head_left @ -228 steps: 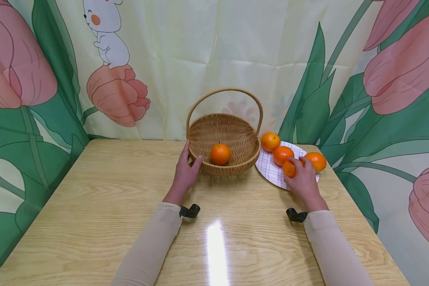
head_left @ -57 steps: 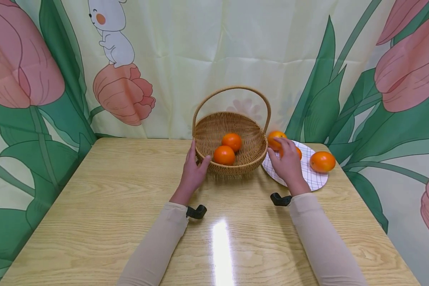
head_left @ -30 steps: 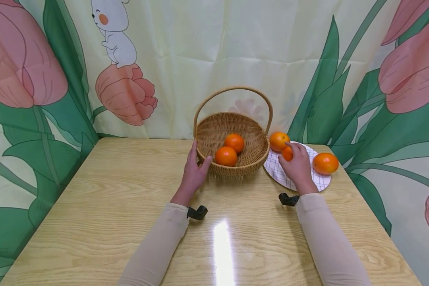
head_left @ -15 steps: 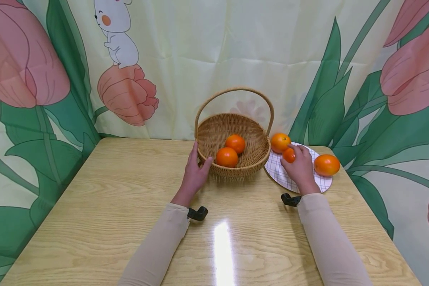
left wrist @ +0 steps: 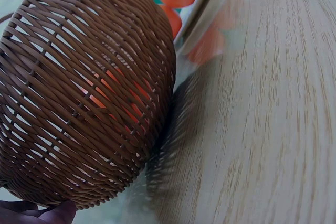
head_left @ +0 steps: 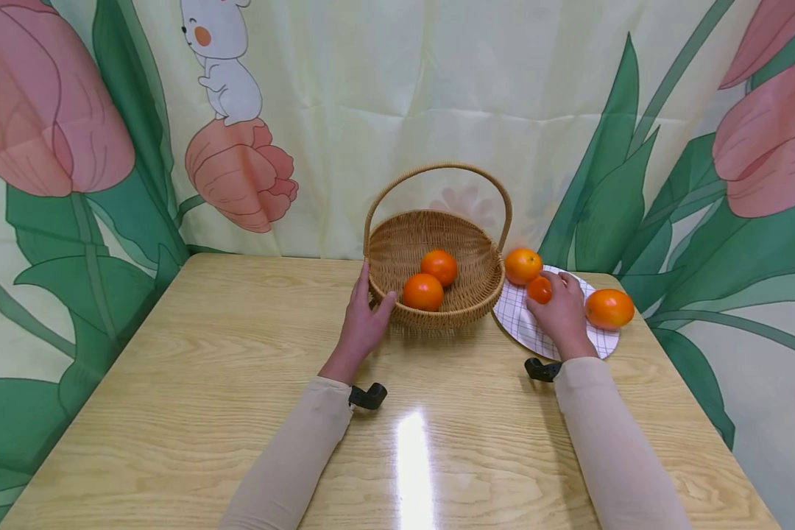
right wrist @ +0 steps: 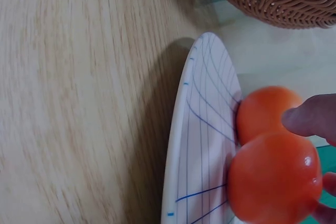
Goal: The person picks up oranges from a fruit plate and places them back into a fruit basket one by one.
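Observation:
The wicker basket with a tall arched handle stands at the table's back, tilted toward me. Two oranges lie inside, a front orange and a rear orange. My left hand rests against its left side, fingers fairly straight and thumb at the front rim. To the right, my right hand grips a smooth red-orange orange over the checked plate, thumb on one side and fingers on the other. In the right wrist view, the right thumb overlaps another orange behind it.
An orange sits at the plate's back left, close to the basket. A larger, oblong orange lies at the plate's right edge. Behind the wooden table hangs a tulip-printed curtain.
One orange has joined the first in the basket since the oldest frame. My right hand came back from the basket side and took hold of another orange. My left hand stays on the basket.

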Available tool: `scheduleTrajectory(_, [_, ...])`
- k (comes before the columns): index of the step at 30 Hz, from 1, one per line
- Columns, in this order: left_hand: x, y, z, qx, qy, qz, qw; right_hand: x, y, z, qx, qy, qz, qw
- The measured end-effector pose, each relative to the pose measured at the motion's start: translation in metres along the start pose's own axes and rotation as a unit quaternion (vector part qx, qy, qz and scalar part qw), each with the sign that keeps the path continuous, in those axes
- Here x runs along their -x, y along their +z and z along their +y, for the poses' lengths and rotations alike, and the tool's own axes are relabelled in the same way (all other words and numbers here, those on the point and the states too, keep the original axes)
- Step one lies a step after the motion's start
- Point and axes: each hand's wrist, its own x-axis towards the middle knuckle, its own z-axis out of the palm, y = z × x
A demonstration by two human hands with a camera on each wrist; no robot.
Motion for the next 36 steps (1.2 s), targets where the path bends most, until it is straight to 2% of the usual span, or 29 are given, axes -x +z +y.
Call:
scheduleTrajectory(9, [0.002, -0.001, 0.002, 0.000, -0.005, 0.000, 1.0000, -0.002, 0.004, 0.006, 0.010, -0.017, 0.005, 0.9998])
scheduleTrajectory(23, [-0.001, 0.001, -0.001, 0.017, -0.002, -0.001, 0.9998, -0.006, 0.009, 0.014, 0.011, -0.001, -0.016, 0.9998])
scheduleTrajectory(29, [0.000, 0.001, 0.000, 0.008, -0.002, -0.008, 0.9999, -0.003, 0.006, 0.014, 0.003, 0.013, -0.021, 0.9997])
scheduleTrajectory(36, [0.001, -0.001, 0.000, -0.006, -0.005, -0.003, 1.0000, -0.002, 0.006, 0.015, 0.006, 0.002, -0.019, 0.9998])
